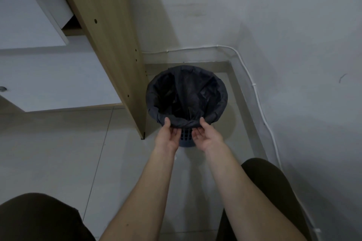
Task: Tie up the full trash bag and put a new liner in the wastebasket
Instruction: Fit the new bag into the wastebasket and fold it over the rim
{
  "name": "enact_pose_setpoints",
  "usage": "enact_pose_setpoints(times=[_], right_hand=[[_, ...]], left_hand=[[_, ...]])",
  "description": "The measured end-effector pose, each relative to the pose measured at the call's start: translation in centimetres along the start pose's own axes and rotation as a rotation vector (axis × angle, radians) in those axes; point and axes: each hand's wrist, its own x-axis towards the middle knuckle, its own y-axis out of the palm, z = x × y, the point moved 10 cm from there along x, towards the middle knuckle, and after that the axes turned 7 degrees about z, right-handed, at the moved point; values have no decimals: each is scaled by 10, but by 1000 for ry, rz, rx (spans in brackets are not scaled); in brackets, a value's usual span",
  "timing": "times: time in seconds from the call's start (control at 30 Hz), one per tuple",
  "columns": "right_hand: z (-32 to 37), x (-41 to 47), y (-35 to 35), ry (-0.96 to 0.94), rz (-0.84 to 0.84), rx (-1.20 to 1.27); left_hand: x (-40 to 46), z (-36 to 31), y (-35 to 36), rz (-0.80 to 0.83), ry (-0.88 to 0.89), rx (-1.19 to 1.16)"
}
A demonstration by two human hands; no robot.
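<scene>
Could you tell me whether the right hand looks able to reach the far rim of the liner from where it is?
Probably yes: the right hand grips the liner at the near rim, with nothing above the open wastebasket.

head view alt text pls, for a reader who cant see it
Seen from above, a person's left hand and right hand pinch the near edge of a dark trash bag folded over the rim of a dark perforated wastebasket, which stands in a wall corner beside a wooden furniture panel.
</scene>
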Motion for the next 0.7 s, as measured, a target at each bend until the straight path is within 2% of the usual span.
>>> enact_pose_setpoints(times=[0.13,0.33,0.63,0.7], right_hand=[[-4,6,0,-14,42,-16],[-7,17,-1,-76,39,-180],[6,42,0,-158,-118,-265],[5,42,0,-146,-160,-244]], left_hand=[[-1,-4,0,4,24,-48],[3,-15,6,-63,-54,-56],[17,-41,-2,-289,56,189],[13,-45,-1,-373,37,211]])
